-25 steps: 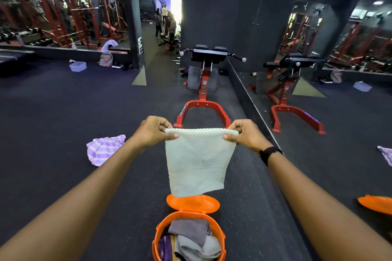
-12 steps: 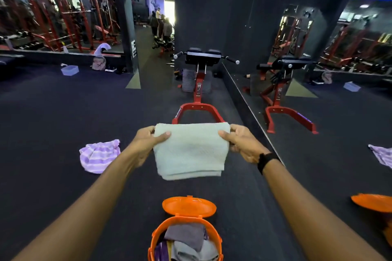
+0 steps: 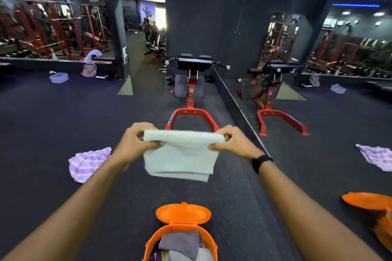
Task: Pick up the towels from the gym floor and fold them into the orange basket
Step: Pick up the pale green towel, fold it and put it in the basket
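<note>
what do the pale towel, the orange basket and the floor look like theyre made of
Pale towel: looks like soft terry cloth, matte, with a nubby ribbed weave; it drapes limply between the hands.
Orange basket: most likely moulded plastic, smooth and slightly glossy, with light sheen on its open lid.
Floor: seemingly rubber gym matting, dark, matte and finely speckled; the exact material can't be confirmed.

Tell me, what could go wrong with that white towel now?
The white towel is only pinched at its top corners by the left hand and right hand, so its fold might fall open. The orange basket already holds clothes, so it may not fit neatly. The purple striped towel could be forgotten.
</note>
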